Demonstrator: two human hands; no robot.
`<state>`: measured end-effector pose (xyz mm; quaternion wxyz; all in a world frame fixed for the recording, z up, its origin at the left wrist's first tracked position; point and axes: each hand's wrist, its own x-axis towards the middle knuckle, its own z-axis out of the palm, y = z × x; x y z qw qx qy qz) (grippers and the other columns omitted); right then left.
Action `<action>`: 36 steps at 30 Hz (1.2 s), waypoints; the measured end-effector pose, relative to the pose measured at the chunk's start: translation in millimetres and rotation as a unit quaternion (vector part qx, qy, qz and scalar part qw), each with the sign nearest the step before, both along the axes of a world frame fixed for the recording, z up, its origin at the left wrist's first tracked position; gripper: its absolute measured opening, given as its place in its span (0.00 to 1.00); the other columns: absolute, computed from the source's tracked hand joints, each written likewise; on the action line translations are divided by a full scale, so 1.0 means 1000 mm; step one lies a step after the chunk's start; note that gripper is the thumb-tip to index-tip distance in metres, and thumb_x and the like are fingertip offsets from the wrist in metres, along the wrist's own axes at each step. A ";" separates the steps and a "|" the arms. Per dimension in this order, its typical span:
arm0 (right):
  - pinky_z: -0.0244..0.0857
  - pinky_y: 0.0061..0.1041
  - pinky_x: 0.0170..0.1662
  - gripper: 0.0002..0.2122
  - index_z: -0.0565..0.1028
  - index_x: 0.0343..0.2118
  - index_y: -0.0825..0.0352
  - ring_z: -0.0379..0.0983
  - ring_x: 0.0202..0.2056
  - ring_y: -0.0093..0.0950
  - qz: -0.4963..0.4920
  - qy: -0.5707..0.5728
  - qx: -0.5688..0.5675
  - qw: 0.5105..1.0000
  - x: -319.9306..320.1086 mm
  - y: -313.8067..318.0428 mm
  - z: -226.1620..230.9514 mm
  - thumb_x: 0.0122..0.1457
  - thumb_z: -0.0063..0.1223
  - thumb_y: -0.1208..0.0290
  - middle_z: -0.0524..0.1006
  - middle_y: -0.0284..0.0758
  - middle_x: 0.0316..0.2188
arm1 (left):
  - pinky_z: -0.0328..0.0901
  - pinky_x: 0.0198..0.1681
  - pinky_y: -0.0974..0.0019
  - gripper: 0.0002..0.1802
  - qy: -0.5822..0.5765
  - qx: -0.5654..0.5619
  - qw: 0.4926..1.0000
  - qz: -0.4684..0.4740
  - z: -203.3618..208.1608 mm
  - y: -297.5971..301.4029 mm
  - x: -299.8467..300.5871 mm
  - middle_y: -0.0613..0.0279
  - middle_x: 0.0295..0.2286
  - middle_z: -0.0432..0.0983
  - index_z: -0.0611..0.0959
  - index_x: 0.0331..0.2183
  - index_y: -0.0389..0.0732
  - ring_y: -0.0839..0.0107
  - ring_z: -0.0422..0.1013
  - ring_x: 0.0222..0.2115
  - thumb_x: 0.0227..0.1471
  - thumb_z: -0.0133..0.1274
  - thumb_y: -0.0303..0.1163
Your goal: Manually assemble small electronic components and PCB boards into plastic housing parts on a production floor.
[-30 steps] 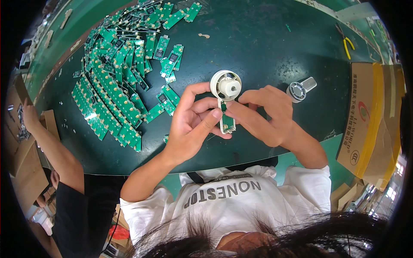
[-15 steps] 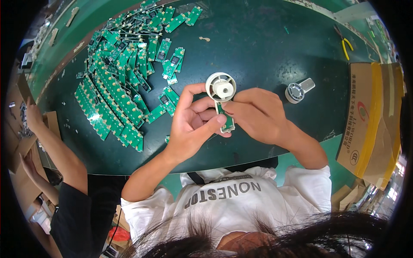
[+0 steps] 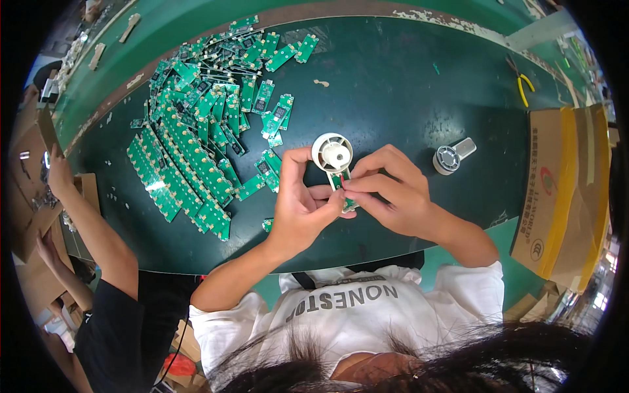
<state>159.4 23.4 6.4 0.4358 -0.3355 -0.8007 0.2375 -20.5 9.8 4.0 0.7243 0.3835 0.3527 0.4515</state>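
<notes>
My left hand (image 3: pixel 296 204) is closed around a small white handheld fan body (image 3: pixel 321 152), whose round head points away from me. Inside the ring, spokes meet at a white hub. A narrow green circuit board (image 3: pixel 349 206) lies in the handle part, partly hidden by my thumb and fingers. Beside the hub end of the board, a short red wire (image 3: pixel 341 178) shows. My right hand (image 3: pixel 400 196) pinches at this wire with thumb and forefinger; the exact grip is partly covered by the fingertips.
A large heap of green circuit boards (image 3: pixel 190 177) spreads over the left of the dark green table. Another small fan (image 3: pixel 447 159) lies to the right. Yellow-handled pliers (image 3: pixel 524 88) rest at the far right, near a cardboard box (image 3: pixel 547 196). A co-worker's arm (image 3: pixel 98 223) is at left.
The view has shifted slightly, so the boards appear lower and further right. My right fingers have moved at the board, and the red wire now shows. The fan body stays in my left hand.
</notes>
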 end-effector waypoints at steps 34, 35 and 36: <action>0.29 0.60 0.59 0.42 0.55 0.60 0.64 0.35 0.64 0.51 -0.594 -0.270 -0.221 0.725 0.218 0.369 -0.031 0.52 0.37 0.32 0.45 0.61 0.61 | 0.62 0.30 0.64 0.22 0.676 0.446 0.585 0.043 0.037 0.027 -0.025 0.61 0.33 0.69 0.78 0.44 0.42 0.66 0.66 0.29 0.43 0.59 0.29; 0.29 0.61 0.58 0.41 0.56 0.60 0.62 0.36 0.64 0.51 -0.565 -0.274 -0.244 0.739 0.225 0.379 -0.038 0.51 0.38 0.33 0.47 0.60 0.61 | 0.60 0.30 0.64 0.24 0.697 0.423 0.579 0.020 0.034 0.026 -0.033 0.60 0.34 0.67 0.78 0.45 0.44 0.65 0.65 0.30 0.42 0.59 0.32; 0.29 0.63 0.57 0.40 0.56 0.60 0.60 0.36 0.63 0.52 -0.526 -0.282 -0.268 0.756 0.216 0.384 -0.041 0.51 0.39 0.33 0.49 0.58 0.60 | 0.60 0.30 0.64 0.24 0.703 0.418 0.575 0.023 0.034 0.024 -0.039 0.60 0.34 0.67 0.78 0.45 0.44 0.65 0.65 0.30 0.42 0.59 0.32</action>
